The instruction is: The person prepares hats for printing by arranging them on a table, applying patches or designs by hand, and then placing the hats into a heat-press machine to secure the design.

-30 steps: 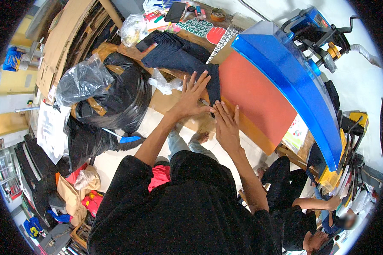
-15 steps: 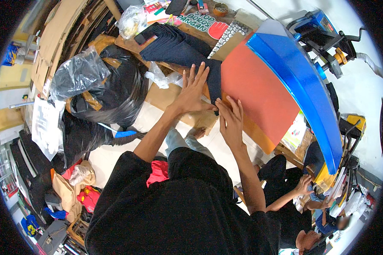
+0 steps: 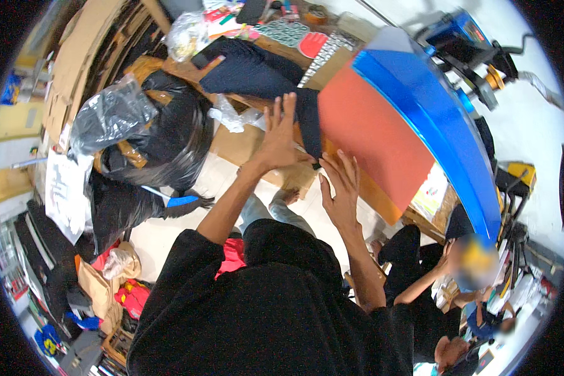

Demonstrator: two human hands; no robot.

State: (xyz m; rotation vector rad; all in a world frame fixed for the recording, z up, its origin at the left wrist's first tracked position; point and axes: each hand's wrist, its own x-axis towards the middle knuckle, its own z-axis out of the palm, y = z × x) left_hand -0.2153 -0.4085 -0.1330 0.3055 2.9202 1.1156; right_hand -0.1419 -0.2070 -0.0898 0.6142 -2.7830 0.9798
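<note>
My left hand (image 3: 274, 143) spreads its fingers at the near side of a dark navy fabric piece (image 3: 308, 116), its thumb reaching to the piece's lower end. My right hand (image 3: 340, 191) is open with loosely bent fingers just right of that end; whether it touches anything is unclear. The fabric runs from a folded navy pile (image 3: 244, 69) on the wooden table (image 3: 276, 47) down along the left edge of an orange-red pad (image 3: 376, 138). A blue heat-press lid (image 3: 420, 116) hangs swung out over the pad's right side.
Black bags (image 3: 156, 150) and cardboard sheets (image 3: 78, 69) stand at the left, a piece of cardboard (image 3: 235, 144) below the table. Clothing piles (image 3: 131, 297) lie lower left. A co-worker in black (image 3: 423, 332) is close at my right, with another person (image 3: 482, 323) beyond.
My right fingertips have come off the fabric's end and spread slightly toward the right. My left hand has shifted a little up and left. The co-worker's hands have moved.
</note>
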